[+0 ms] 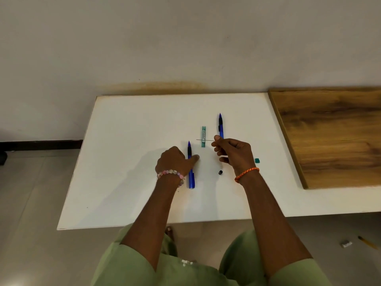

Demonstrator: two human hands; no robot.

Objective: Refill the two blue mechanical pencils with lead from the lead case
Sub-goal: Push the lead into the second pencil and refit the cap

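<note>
Two blue mechanical pencils lie on the white table [132, 162], tips pointing away from me. My left hand [175, 162] rests over the middle of the nearer left pencil [191, 178], thumb across the barrel. My right hand [233, 153] pinches a thin dark lead [204, 139] that sticks out to the left, above the teal lead case [203, 133]. The right pencil [220, 124] lies just beyond that hand. A small black cap [220, 172] lies near my right wrist, and a teal lid [257, 160] lies to its right.
A wooden board [334, 137] covers the table's right side. The wall runs close behind the table. On the floor at lower right lie a small grey object [346, 243] and a yellow pencil [369, 242].
</note>
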